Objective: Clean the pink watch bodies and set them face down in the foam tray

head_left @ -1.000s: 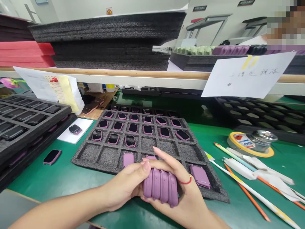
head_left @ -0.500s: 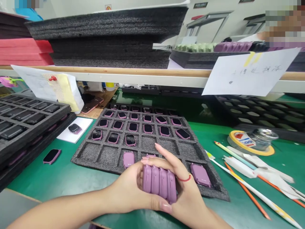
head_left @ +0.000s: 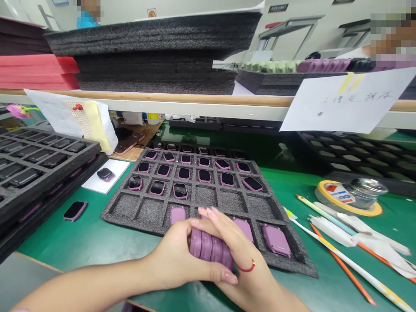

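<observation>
Both hands meet at the near edge of the tray and are closed around one stack of purple cases (head_left: pixel 208 249); at least four of these show, side by side. Left hand (head_left: pixel 177 255) grips with its thumb along the near, lower side, and the thumb tip reaches the right hand (head_left: pixel 238 240). Right hand lies over the other end, its fingers extended together across the top. A red string (head_left: pixel 247 268) circles the right wrist. Just beyond is the dark foam tray (head_left: pixel 151 211), with purple backs (head_left: pixel 276 240) facing up in its front row, partly hidden by the hands, and dark-faced watches (head_left: pixel 226 179) in the rows behind. On the green table (head_left: pixel 87 251), one watch (head_left: pixel 75 211) lies at the left, near a white pad (head_left: pixel 95 187) which carries another. At the right lie orange sticks (head_left: pixel 344 265) and a yellow tape roll (head_left: pixel 328 195) by a glass jar (head_left: pixel 368 193). Farther, black foam sheets (head_left: pixel 156 65) are piled on a shelf (head_left: pixel 195 104).
</observation>
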`<act>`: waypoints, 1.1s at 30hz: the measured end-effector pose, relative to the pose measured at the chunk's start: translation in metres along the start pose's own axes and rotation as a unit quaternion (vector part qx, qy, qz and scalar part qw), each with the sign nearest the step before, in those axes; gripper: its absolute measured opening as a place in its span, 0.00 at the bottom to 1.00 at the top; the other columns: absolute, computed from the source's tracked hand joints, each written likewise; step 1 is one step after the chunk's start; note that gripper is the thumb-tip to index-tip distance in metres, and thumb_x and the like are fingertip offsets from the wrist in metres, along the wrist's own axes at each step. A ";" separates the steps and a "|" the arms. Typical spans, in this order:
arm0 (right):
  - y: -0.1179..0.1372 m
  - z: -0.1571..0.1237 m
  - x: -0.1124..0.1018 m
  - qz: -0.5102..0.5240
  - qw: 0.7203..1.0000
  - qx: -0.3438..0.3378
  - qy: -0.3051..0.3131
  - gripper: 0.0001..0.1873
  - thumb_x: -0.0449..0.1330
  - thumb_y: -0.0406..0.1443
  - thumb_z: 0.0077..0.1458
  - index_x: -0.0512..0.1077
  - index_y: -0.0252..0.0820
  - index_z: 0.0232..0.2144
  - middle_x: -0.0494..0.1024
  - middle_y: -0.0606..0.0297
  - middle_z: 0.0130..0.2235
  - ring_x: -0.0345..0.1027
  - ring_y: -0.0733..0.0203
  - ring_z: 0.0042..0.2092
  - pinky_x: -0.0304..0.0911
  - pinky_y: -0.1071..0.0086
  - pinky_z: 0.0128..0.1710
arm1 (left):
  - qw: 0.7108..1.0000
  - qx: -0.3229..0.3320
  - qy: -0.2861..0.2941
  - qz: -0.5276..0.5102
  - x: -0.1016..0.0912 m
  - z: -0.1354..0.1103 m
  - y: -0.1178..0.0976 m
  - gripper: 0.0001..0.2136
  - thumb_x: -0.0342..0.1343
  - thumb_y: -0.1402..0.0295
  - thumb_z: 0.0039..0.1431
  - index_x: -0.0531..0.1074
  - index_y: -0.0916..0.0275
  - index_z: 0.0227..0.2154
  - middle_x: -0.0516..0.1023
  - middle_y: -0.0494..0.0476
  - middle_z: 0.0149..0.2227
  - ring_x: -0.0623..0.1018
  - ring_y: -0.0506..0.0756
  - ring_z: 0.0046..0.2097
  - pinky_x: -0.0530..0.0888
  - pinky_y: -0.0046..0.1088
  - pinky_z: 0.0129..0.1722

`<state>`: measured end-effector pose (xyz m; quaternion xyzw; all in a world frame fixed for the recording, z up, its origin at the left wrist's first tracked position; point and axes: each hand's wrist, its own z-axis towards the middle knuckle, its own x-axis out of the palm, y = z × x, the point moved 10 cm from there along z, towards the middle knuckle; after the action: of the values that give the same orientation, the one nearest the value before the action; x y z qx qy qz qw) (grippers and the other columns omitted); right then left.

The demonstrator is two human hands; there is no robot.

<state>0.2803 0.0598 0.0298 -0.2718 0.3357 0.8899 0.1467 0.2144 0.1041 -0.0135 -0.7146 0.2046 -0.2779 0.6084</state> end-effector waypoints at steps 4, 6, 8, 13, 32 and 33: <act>-0.018 0.001 -0.005 0.086 0.991 0.105 0.010 0.54 0.70 0.49 0.51 0.46 0.53 0.71 0.62 0.55 0.68 0.59 0.46 0.68 0.59 0.50 0.66 | 0.994 0.028 -0.068 0.082 -0.015 -0.005 -0.008 0.22 0.75 0.66 0.42 0.80 0.64 0.42 0.83 0.58 0.42 0.81 0.59 0.45 0.75 0.32 0.49; -0.027 0.000 -0.005 0.144 0.977 0.157 0.014 0.48 0.70 0.52 0.50 0.56 0.56 0.67 0.70 0.57 0.64 0.67 0.48 0.63 0.66 0.54 0.62 | 0.989 0.078 -0.053 0.118 -0.013 -0.009 -0.018 0.20 0.73 0.65 0.47 0.80 0.62 0.44 0.83 0.57 0.45 0.81 0.58 0.47 0.75 0.31 0.51; -0.033 -0.001 -0.004 0.166 0.969 0.184 0.017 0.40 0.72 0.49 0.49 0.66 0.54 0.62 0.77 0.59 0.58 0.74 0.49 0.57 0.71 0.56 0.57 | 0.979 0.135 -0.028 0.150 -0.007 -0.013 -0.029 0.18 0.71 0.65 0.51 0.80 0.59 0.46 0.83 0.56 0.48 0.81 0.57 0.49 0.74 0.29 0.52; -0.030 0.002 -0.005 0.167 0.972 0.164 0.001 0.42 0.77 0.43 0.40 0.72 0.48 0.58 0.81 0.58 0.53 0.76 0.47 0.54 0.75 0.61 0.52 | 0.959 0.198 -0.005 0.204 0.000 -0.018 -0.039 0.18 0.69 0.67 0.55 0.78 0.57 0.49 0.82 0.55 0.51 0.80 0.56 0.53 0.74 0.27 0.54; -0.039 -0.004 0.003 0.233 0.944 0.227 -0.052 0.58 0.75 0.41 0.47 0.45 0.51 0.71 0.79 0.57 0.52 0.77 0.50 0.53 0.69 0.54 0.59 | 0.939 0.216 0.016 0.266 0.004 -0.019 -0.027 0.33 0.67 0.67 0.56 0.65 0.50 0.63 0.57 0.63 0.68 0.54 0.66 0.71 0.57 0.49 0.69; -0.039 -0.003 -0.001 0.210 0.951 0.215 -0.064 0.58 0.75 0.40 0.47 0.45 0.52 0.71 0.80 0.59 0.52 0.77 0.50 0.53 0.69 0.54 0.59 | 0.951 0.185 0.012 0.247 0.002 -0.016 -0.022 0.44 0.71 0.67 0.49 0.57 0.49 0.68 0.51 0.64 0.71 0.49 0.68 0.73 0.55 0.52 0.69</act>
<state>0.2992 0.0856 0.0080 -0.0998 0.5590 0.8225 0.0324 0.2045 0.0940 0.0104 -0.5130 0.3272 -0.1604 0.7772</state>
